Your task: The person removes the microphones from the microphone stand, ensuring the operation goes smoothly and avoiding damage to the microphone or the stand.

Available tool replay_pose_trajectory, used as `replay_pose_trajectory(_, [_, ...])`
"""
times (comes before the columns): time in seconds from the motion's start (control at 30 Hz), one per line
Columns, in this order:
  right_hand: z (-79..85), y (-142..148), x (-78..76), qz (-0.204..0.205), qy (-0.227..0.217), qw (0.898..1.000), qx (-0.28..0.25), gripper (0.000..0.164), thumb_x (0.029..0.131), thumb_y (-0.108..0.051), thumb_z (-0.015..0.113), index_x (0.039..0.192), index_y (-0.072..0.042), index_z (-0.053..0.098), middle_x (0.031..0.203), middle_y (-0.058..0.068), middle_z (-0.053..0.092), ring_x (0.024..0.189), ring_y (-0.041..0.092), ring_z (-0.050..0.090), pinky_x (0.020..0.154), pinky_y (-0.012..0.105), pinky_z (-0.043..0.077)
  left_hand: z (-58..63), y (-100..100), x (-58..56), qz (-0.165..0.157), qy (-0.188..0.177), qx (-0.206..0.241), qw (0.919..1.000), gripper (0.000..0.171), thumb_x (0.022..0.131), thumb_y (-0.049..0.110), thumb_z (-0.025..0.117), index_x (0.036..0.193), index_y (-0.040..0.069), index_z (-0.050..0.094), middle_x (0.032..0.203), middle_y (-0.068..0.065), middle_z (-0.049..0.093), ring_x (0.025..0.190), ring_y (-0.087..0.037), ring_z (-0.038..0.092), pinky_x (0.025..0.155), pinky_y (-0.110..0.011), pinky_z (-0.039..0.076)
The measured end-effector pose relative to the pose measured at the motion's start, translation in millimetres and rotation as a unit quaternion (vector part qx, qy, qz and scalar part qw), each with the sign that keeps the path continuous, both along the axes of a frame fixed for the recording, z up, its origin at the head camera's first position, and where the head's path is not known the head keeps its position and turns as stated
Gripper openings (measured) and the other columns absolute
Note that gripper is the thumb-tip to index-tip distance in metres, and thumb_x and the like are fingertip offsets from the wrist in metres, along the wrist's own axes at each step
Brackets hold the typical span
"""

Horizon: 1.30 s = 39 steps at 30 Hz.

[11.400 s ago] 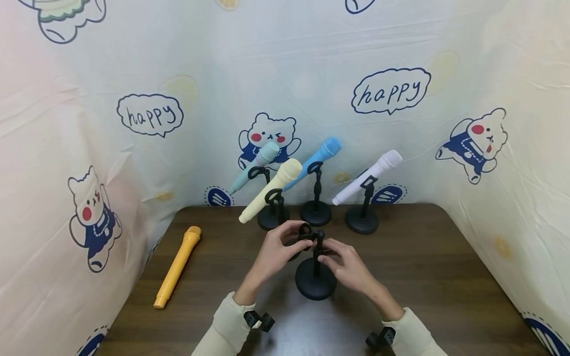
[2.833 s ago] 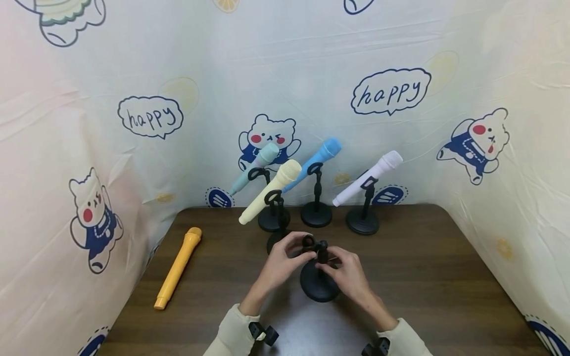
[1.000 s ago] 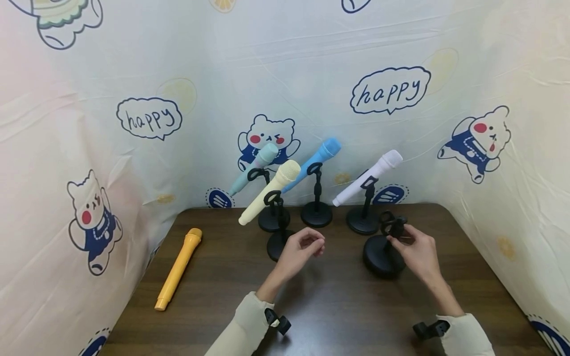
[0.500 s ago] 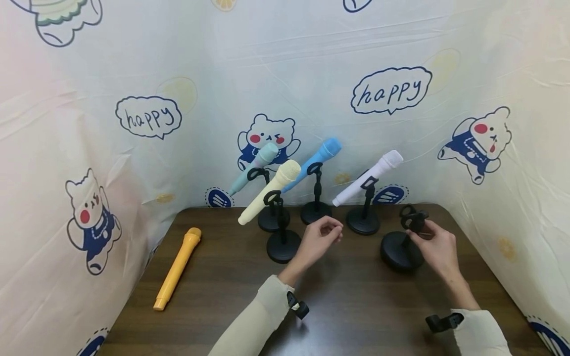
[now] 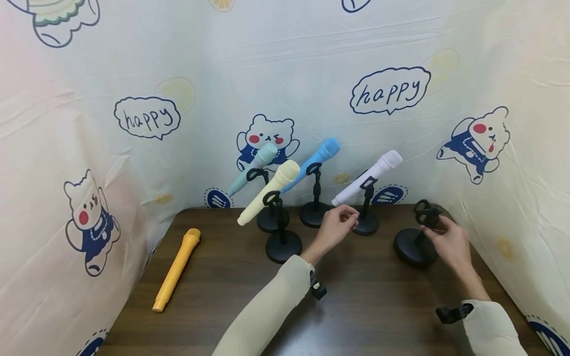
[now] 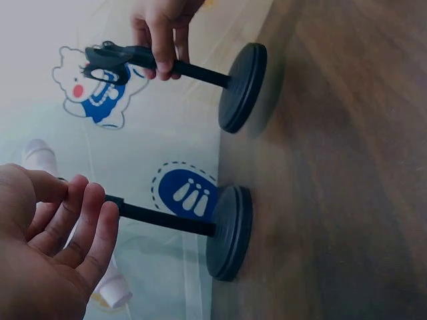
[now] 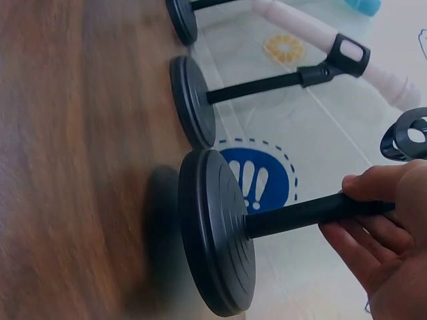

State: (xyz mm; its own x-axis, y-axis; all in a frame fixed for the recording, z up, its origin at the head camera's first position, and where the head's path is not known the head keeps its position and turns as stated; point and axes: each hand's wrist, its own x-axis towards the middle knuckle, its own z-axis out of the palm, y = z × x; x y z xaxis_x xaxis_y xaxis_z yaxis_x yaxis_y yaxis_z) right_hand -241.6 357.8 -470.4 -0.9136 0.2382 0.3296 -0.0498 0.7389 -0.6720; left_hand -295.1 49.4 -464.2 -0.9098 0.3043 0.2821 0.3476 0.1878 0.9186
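Note:
My right hand (image 5: pixel 451 243) grips the upper pole of a black microphone stand (image 5: pixel 415 247) at the right side of the table. Its round base (image 7: pixel 220 233) is tilted and held off the wood, with a shadow beside it, and its clip (image 7: pixel 405 137) holds no microphone. My left hand (image 5: pixel 337 226) hovers with loosely curled fingers and nothing visible between them. It is nearest to the stand (image 6: pixel 230 233) bearing the lavender microphone (image 5: pixel 369 177), and partly covers that stand in the left wrist view. Whether they touch cannot be told.
Pale green (image 5: pixel 255 167), cream (image 5: pixel 269 192) and blue (image 5: pixel 313 163) microphones lean in black stands along the back. A yellow microphone (image 5: pixel 177 269) lies on the brown table (image 5: pixel 356 306) at left. A printed cloth (image 5: pixel 285 64) hangs behind.
Both hands were at the stand in the middle earlier. The left hand has let go and moved right towards the lavender microphone; the right hand has carried the stand to the right.

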Motion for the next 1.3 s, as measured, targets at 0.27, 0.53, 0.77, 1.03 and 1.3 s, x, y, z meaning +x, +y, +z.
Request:
replay_pose_trajectory(0.27, [3.3, 13.9, -10.2, -0.003, -0.021, 1.000, 0.001, 0.039, 0.102, -0.015, 0.073, 0.133, 0.008, 0.066, 0.117, 0.036, 0.073, 0.109, 0.053, 0.073, 0.071, 0.022, 0.055, 7.6, 23.6, -18.3, 0.005, -0.005, -0.012, 0.9999, 0.018, 0.107, 0.012, 0.065, 0.115, -0.003, 0.073, 0.096, -0.012, 0.075, 0.089, -0.031, 0.077, 0.075, -0.019, 0.061])
replay_pose_trajectory(0.53, [2.4, 24.6, -19.4, -0.013, -0.026, 1.000, -0.001, 0.039, 0.102, -0.016, 0.072, 0.132, 0.008, 0.066, 0.120, 0.036, 0.072, 0.114, 0.052, 0.069, 0.072, 0.017, 0.038, 12.8, 45.5, -32.3, 0.036, -0.015, -0.061, 0.9973, 0.015, 0.107, 0.010, 0.064, 0.113, 0.000, 0.074, 0.092, -0.008, 0.076, 0.074, -0.004, 0.066, 0.069, -0.016, 0.056])
replay_pose_trajectory(0.77, [-2.6, 33.6, -27.8, -0.019, -0.035, 0.999, -0.002, 0.040, 0.102, -0.014, 0.071, 0.133, 0.010, 0.064, 0.121, 0.038, 0.070, 0.114, 0.052, 0.066, 0.076, 0.025, 0.041, 14.9, 55.7, -39.7, 0.064, 0.007, -0.131, 0.9892, 0.019, 0.107, 0.010, 0.063, 0.121, 0.001, 0.073, 0.108, -0.010, 0.078, 0.091, -0.011, 0.071, 0.079, -0.018, 0.057])
replay_pose_trajectory(1.03, [-7.9, 42.4, -32.9, -0.022, -0.037, 0.999, -0.012, 0.042, 0.102, -0.013, 0.071, 0.135, 0.012, 0.062, 0.122, 0.039, 0.069, 0.117, 0.053, 0.066, 0.075, 0.021, 0.039, 14.0, 63.9, -43.7, 0.059, 0.001, -0.233, 0.9707, 0.041, 0.109, 0.018, 0.062, 0.145, 0.000, 0.059, 0.138, -0.013, 0.069, 0.125, -0.019, 0.069, 0.103, -0.028, 0.057])
replay_pose_trajectory(1.3, [-12.3, 47.0, -34.5, -0.023, -0.047, 0.999, -0.011, 0.043, 0.103, -0.014, 0.070, 0.136, 0.011, 0.061, 0.124, 0.039, 0.068, 0.119, 0.054, 0.065, 0.077, 0.024, 0.038, 11.4, 69.3, -46.7, 0.011, -0.042, -0.266, 0.9630, 0.068, 0.111, 0.023, 0.059, 0.166, -0.001, 0.027, 0.174, -0.017, 0.032, 0.160, -0.023, 0.034, 0.129, -0.032, 0.035])
